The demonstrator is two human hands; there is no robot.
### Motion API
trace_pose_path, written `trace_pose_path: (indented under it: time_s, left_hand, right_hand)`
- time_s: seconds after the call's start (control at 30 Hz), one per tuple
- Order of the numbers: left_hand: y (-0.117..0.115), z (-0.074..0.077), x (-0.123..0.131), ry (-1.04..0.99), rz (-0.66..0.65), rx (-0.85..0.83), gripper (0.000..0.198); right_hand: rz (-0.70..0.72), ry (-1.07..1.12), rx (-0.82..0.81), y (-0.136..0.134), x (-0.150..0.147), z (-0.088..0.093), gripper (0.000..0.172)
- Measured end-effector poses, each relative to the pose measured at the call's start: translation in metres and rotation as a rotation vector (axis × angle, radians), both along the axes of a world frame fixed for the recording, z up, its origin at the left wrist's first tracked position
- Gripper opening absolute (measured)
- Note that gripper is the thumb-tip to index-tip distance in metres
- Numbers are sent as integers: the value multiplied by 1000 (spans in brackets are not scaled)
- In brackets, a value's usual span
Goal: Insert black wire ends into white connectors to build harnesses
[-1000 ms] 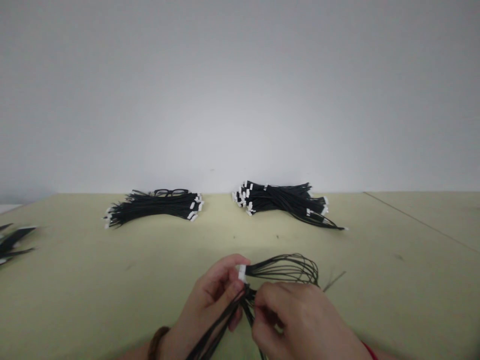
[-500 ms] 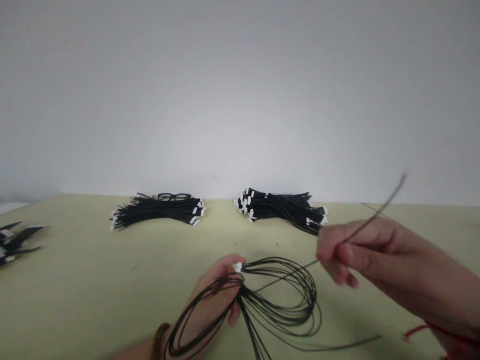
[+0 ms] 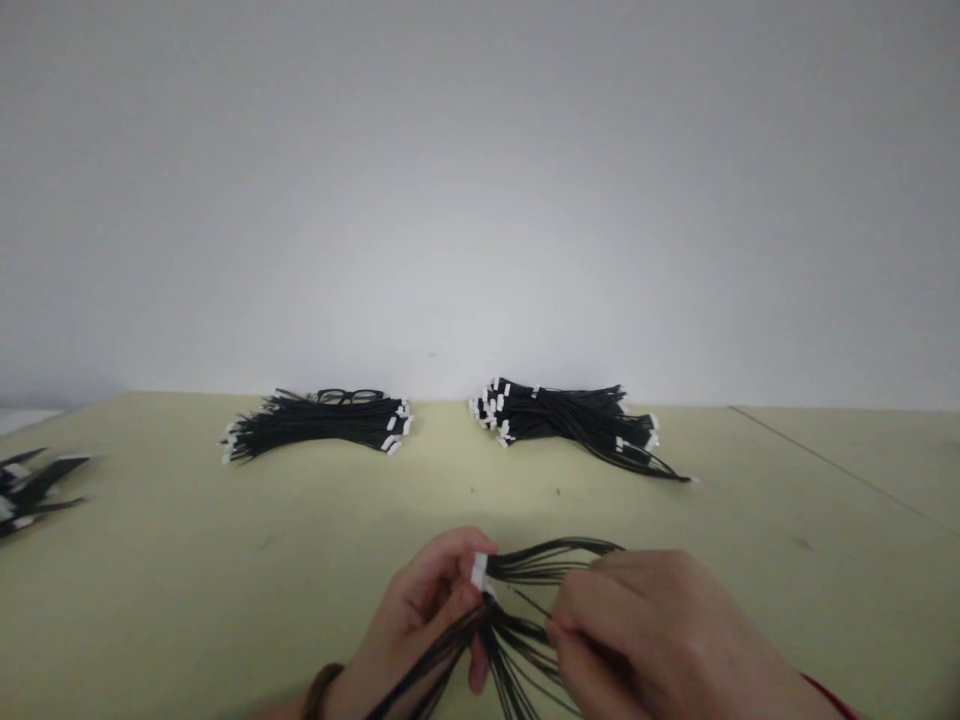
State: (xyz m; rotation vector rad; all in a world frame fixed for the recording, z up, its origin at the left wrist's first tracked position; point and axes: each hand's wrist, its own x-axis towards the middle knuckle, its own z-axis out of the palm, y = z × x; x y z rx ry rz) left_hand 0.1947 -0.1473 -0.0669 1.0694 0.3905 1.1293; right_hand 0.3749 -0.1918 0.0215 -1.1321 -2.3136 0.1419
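Note:
My left hand (image 3: 427, 605) is closed on a wire harness, its thumb and fingers around a white connector (image 3: 480, 570). Many thin black wires (image 3: 555, 560) run from that connector to the right, and more fan out downward below it. My right hand (image 3: 637, 630) is closed in a pinch just to the right of the connector. From its fingertips a thin black wire (image 3: 534, 602) sticks out, its end pointing left at the connector. The hand covers part of the harness's wires.
Two piles of black harnesses with white connectors, a left pile (image 3: 315, 425) and a right pile (image 3: 566, 420), lie near the wall. Eyeglasses (image 3: 350, 397) rest behind the left pile. More black harness pieces (image 3: 37, 490) lie at the far left of the table (image 3: 187, 560).
My right hand has come down and left, bringing the wire's end close to the connector. My left hand still grips the harness, slightly lower.

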Motion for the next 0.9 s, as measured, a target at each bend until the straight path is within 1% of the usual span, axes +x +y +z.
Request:
trace_pose_path:
  time_s: [0.07, 0.13, 0.23, 0.37, 0.53, 0.63, 0.83, 0.9]
  left_hand:
    - [0, -4, 1, -38, -21, 7, 20]
    - [0, -5, 1, -50, -37, 3, 19]
    - [-1, -1, 0, -32, -40, -11, 18]
    - [-2, 4, -2, -14, -58, 3, 17]
    - [-1, -3, -4, -26, -105, 67, 20]
    - [0, -7, -5, -28, -96, 76, 20]
    - [-1, -6, -6, -21, -106, 63, 20]
    - [0, -6, -6, -18, -97, 60, 20]
  right_hand:
    - [48, -65, 152, 4, 1, -6, 21]
    - [55, -57, 209, 7, 1, -9, 21]
    - [47, -42, 225, 8, 0, -11, 22]
    - [81, -38, 253, 6, -1, -13, 25]
    - [57, -31, 252, 5, -3, -13, 24]
    - [60, -49, 254, 5, -3, -13, 26]
    - [62, -52, 267, 4, -4, -10, 28]
    - [64, -60, 276, 4, -4, -10, 30]
